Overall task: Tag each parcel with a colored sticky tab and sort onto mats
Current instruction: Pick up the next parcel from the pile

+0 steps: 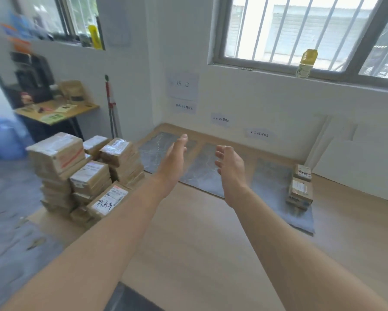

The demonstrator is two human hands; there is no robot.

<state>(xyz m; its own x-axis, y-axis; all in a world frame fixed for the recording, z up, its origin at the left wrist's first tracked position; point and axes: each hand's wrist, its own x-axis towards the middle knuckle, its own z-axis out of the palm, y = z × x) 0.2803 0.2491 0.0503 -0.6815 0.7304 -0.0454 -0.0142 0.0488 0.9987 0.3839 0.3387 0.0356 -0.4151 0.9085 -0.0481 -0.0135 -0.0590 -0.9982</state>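
Note:
Both my arms reach forward over the wooden floor. My left hand (174,160) is held out with straight fingers and holds nothing. My right hand (230,169) has loosely curled fingers and is empty too. Several stacks of brown cardboard parcels (85,173) with white labels stand on the floor to my left. Three grey mats lie side by side along the far wall: the left mat (153,151), the middle mat (202,169) and the right mat (276,187). Two small parcels (300,189) sit on the right mat. No sticky tabs are visible.
Paper labels (221,119) are taped to the white wall above the mats. A desk (56,112) with clutter stands at the back left, a mop (111,106) leaning beside it. A yellow bottle (306,62) sits on the windowsill. A blue water jug (2,140) stands far left.

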